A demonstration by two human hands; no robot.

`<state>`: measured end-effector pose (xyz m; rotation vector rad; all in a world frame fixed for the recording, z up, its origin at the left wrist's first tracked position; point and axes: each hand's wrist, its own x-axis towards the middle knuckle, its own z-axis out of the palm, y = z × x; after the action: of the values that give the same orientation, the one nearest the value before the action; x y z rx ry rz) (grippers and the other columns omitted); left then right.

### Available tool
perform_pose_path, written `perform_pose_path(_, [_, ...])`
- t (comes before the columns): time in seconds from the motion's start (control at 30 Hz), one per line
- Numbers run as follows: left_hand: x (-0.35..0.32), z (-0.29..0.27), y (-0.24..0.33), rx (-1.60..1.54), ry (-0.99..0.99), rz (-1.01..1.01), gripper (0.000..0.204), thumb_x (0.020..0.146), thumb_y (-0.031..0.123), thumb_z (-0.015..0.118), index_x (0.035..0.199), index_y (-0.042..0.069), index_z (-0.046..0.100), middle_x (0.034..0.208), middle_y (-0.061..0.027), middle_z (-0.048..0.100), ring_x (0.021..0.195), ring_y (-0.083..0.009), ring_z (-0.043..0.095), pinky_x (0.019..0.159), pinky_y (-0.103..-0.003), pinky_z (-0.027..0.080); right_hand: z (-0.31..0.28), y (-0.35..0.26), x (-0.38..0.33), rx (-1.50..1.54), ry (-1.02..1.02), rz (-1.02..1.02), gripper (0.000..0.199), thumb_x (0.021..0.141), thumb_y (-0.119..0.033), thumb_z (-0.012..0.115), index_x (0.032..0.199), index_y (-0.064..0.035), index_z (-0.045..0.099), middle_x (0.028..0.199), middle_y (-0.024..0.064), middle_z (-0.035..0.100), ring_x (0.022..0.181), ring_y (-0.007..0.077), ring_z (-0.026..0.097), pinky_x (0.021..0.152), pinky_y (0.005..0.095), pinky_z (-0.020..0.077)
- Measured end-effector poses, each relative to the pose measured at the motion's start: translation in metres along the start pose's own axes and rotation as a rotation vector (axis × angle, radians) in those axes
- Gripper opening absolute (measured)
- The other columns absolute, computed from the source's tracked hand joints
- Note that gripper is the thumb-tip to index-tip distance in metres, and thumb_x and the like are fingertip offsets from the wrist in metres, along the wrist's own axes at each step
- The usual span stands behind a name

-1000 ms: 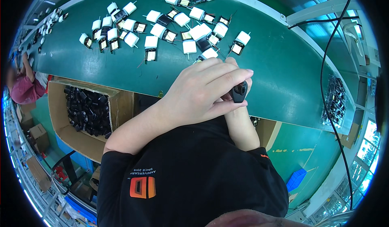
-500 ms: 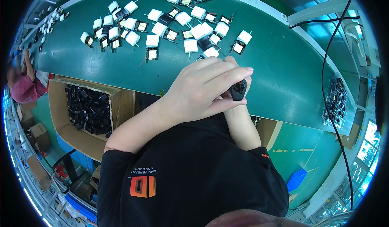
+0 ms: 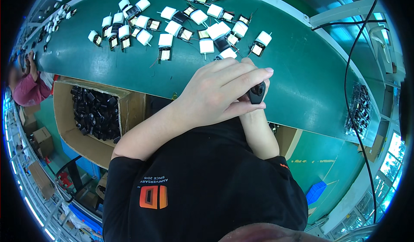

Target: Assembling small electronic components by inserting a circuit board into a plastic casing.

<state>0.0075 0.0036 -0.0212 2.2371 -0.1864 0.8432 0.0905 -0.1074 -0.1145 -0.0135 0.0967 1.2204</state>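
In front of my chest, above the table's near edge, my left hand (image 3: 220, 91) is closed around a small black plastic housing (image 3: 257, 93). Its fingers reach over the top and the thumb presses from below; only one rounded end of the housing shows. My right hand (image 3: 267, 85) lies behind it, closed against the same piece, with most of its fingers hidden by the left. Just beyond the hands, several white-and-black small units with thin wires (image 3: 206, 46) lie scattered on the green table (image 3: 302, 82).
A cardboard box (image 3: 69, 125) full of black plastic parts (image 3: 95, 114) stands at the left by the table edge. At the right end lies a clear tray (image 3: 360, 112) of small dark parts. A black cable (image 3: 346, 69) hangs there. Another person (image 3: 30, 86) sits far left.
The view has shifted slightly, so the table and the units sit a little further right. Both hands keep the same hold on the black housing.
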Motion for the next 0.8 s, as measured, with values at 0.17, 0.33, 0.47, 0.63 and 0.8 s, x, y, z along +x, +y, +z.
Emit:
perform_pose_path(0.17, [0.002,0.001,0.001,-0.012,0.004,-0.006,0.059,0.071,0.026,0.08,0.123,0.008,0.058,0.09,-0.005,0.06,0.072,-0.021,0.056,0.063,-0.032,0.047,0.005,-0.002,0.003,-0.12,-0.189,0.003,0.023,0.082,-0.025,0.065,0.098,-0.0155,0.049,0.091,0.008,0.057,0.074,0.0209,0.065,0.051,0.0285,0.0571])
perform_pose_path(0.33, [0.002,-0.001,0.004,-0.03,-0.017,-0.019,0.058,0.071,0.026,0.081,0.122,0.008,0.058,0.085,-0.0041,0.058,0.071,-0.0208,0.056,0.062,-0.032,0.046,0.009,0.002,-0.007,0.132,0.102,-0.046,0.023,0.081,-0.022,0.065,0.098,-0.0164,0.05,0.091,0.0075,0.058,0.076,0.021,0.066,0.055,0.0298,0.06])
perform_pose_path(0.47, [0.002,-0.001,0.007,-0.022,-0.031,-0.038,0.058,0.071,0.027,0.081,0.121,0.009,0.058,0.084,-0.0039,0.058,0.073,-0.0208,0.056,0.063,-0.031,0.047,0.005,0.002,-0.003,0.141,0.1,-0.061,0.023,0.081,-0.022,0.066,0.098,-0.0165,0.051,0.09,0.0066,0.059,0.077,0.0213,0.066,0.055,0.0304,0.0603])
perform_pose_path(0.63, [0.002,-0.001,0.005,0.0,0.011,-0.025,0.058,0.071,0.028,0.081,0.121,0.008,0.058,0.089,-0.0046,0.06,0.076,-0.021,0.057,0.065,-0.032,0.048,0.001,-0.002,0.008,-0.047,-0.311,0.033,0.023,0.081,-0.021,0.068,0.097,-0.0159,0.052,0.086,0.0056,0.06,0.075,0.0213,0.067,0.052,0.0294,0.0577])
perform_pose_path(0.8, [-0.003,-0.003,0.006,-0.02,0.002,-0.04,0.055,0.072,0.027,0.08,0.12,0.009,0.059,0.093,-0.0046,0.061,0.078,-0.0213,0.058,0.065,-0.032,0.049,0.0,-0.003,0.01,-0.132,-0.385,-0.028,0.023,0.082,-0.024,0.064,0.1,-0.0142,0.052,0.1,0.0089,0.059,0.085,0.0216,0.065,0.058,0.0295,0.0559])
